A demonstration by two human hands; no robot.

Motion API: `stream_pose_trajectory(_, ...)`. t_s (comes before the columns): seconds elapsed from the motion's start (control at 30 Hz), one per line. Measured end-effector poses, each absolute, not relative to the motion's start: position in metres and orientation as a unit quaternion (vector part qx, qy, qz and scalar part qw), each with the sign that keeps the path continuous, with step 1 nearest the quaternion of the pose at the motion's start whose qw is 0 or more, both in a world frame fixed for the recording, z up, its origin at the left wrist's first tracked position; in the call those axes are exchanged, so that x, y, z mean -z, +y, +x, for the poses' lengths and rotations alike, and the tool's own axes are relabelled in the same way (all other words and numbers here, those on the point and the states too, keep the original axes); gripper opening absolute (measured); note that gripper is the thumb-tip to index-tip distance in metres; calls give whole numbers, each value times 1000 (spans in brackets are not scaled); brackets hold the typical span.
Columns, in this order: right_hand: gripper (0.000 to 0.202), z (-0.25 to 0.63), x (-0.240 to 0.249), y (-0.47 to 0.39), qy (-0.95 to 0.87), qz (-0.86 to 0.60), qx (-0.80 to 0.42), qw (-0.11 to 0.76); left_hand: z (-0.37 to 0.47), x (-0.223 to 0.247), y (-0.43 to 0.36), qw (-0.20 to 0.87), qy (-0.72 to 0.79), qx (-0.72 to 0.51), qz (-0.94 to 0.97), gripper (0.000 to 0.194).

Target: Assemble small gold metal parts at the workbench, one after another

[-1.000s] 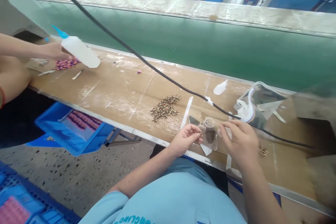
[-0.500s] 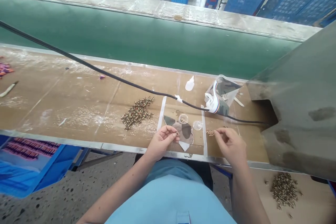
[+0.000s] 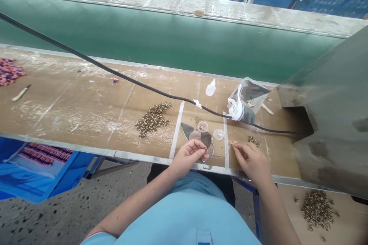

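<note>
My left hand (image 3: 189, 156) is closed in a pinch on a small brown piece (image 3: 206, 150), over the near edge of a camouflage cloth scrap (image 3: 198, 134). The piece is too small to name. My right hand (image 3: 254, 161) has thumb and forefinger close together at a little heap of tan bits (image 3: 233, 143); whether anything is between them is hidden. Just beyond its knuckles lies a small cluster of dark pieces (image 3: 254, 141). A round clear dish (image 3: 202, 126) rests on the cloth, and a second clear dish (image 3: 219, 134) sits to its right.
A larger pile of dark, curled pieces (image 3: 152, 119) lies to the left. A black cable (image 3: 155, 90) crosses above the bench, passing a camouflage pouch (image 3: 247, 101). A grey metal housing (image 3: 330, 122) stands at the right. Beyond runs a green belt (image 3: 172, 42).
My left hand has moved right across the cloth, still pinching. My right hand has drawn slightly nearer me, uncovering the dark cluster. The view has shifted a little.
</note>
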State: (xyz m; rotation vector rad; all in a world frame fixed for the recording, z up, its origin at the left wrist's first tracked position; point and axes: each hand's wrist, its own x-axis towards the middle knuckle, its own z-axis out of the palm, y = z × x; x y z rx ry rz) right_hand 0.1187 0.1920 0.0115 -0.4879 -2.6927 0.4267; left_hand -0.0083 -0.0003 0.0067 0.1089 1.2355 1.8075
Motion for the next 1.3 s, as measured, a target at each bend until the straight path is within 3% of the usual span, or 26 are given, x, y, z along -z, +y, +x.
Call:
stream_pose_trajectory(0.4, 39, 119, -13, 189, -954, -196, -126, 186, -10, -4, -1, 466, 486, -738, 51, 31)
stream_pose_trajectory(0.8, 48, 112, -15, 188, -939, -263, -179, 132, -10, -6, -2, 470, 490, -733, 49, 33)
stream_pose_trajectory(1.3, 46, 109, -5, 191, -950, -216, -146, 171, -10, -5, -2, 469, 489, -734, 48, 34)
